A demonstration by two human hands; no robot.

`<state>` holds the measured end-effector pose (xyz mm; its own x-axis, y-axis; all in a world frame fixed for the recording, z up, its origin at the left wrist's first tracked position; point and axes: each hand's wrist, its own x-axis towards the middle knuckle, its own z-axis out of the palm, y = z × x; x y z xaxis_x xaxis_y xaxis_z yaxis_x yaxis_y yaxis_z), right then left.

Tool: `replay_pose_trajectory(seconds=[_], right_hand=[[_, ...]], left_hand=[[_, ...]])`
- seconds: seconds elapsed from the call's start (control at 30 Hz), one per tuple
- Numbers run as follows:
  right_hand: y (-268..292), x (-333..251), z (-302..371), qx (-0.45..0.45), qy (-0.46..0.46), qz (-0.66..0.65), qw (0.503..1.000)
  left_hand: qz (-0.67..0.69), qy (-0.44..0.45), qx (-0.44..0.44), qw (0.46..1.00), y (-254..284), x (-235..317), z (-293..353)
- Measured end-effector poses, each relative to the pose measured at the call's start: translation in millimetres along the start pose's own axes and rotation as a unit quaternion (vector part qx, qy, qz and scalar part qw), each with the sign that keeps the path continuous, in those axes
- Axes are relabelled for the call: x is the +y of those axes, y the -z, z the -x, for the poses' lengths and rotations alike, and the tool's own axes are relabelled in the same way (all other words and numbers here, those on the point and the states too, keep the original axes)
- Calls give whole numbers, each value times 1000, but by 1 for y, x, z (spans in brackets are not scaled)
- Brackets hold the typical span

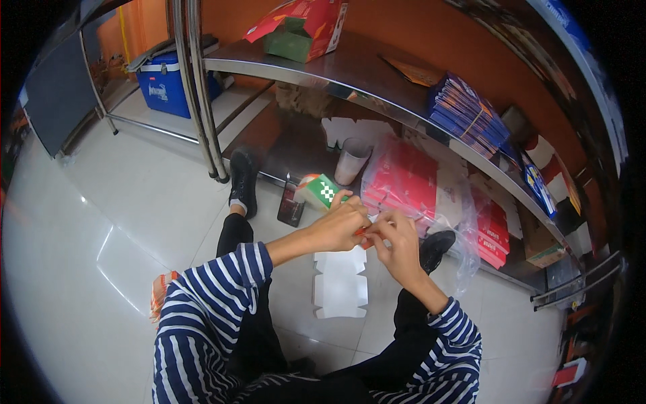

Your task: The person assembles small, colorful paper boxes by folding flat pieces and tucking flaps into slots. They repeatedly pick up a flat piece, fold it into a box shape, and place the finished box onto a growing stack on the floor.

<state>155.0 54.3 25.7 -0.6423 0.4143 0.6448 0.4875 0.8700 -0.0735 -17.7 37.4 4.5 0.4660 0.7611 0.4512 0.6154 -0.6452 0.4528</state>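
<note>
My left hand [342, 223] and my right hand [400, 244] meet in front of me, fingers pinched together. Between them shows a small orange-red piece of card [364, 237], mostly covered by the fingers. Below the hands a white flat die-cut carton blank [341, 288] lies on the floor between my legs; whether it joins the orange-red piece I cannot tell. Just beyond my left hand sits a green, white and orange small carton [319, 191]. A dark phone [291, 205] is left of that carton. Behind them stands a translucent cup [353, 161].
A metal two-level shelf [269, 66] runs across ahead. Its lower level bears red flat cartons in plastic wrap [404, 176]; the upper holds a banded stack of blue cartons [469, 114] and an open red box [306, 30]. A blue cooler [165, 91] stands far left.
</note>
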Motion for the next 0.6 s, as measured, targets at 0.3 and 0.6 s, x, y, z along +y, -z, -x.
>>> replay_pose_trajectory(seconds=[0.3,0.6], right_hand=[[1,19,4,-153,-245,-111,951],[36,50,5,103,-338,-378,856]], left_hand=[[-183,-23,-52,981,-1,0,1],[70,70,-31,995,42,-33,8]])
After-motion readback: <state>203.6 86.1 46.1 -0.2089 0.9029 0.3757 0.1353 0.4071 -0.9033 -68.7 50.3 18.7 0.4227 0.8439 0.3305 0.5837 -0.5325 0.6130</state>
